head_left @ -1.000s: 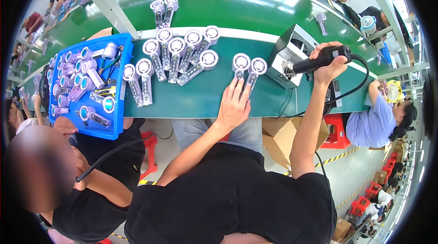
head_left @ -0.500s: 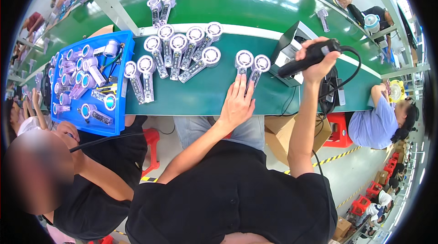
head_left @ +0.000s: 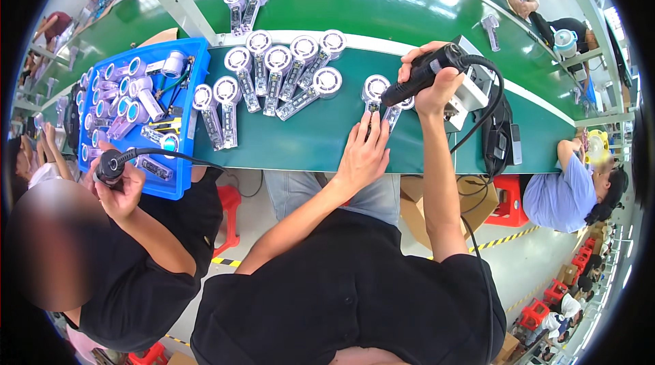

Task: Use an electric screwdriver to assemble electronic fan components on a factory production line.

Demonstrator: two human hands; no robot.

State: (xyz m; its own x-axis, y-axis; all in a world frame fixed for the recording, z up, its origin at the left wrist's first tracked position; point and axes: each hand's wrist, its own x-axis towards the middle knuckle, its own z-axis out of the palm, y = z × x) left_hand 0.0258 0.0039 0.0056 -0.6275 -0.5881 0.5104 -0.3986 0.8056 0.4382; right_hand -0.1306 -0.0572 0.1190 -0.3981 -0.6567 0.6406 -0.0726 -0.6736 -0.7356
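A pale purple handheld fan [head_left: 376, 85], its handle open with the circuit board showing, lies on the green table before me. My left hand [head_left: 363, 155] has its fingers closed about the lower part of this handle, holding it down. Above it, my right hand [head_left: 435, 85] grips a black corded electric screwdriver [head_left: 424, 77]. The tool slants down to the left, its tip end over the fan's handle. Whether the bit touches the fan cannot be made out. A second fan [head_left: 394, 114] lies just to the right, partly hidden by the screwdriver.
Several similar fans [head_left: 278, 61] lie in a group left of my hands. A blue tray [head_left: 193, 116] full of fans stands at the left, beside a co-worker's hand [head_left: 117, 184] holding a corded tool. A grey metal box [head_left: 471, 92] and black cables [head_left: 499, 136] are at the right.
My right hand has brought the screwdriver left and tilted it down over the fan. My left hand stays at the handle. The co-worker's hand with the tool has risen into clearer sight.
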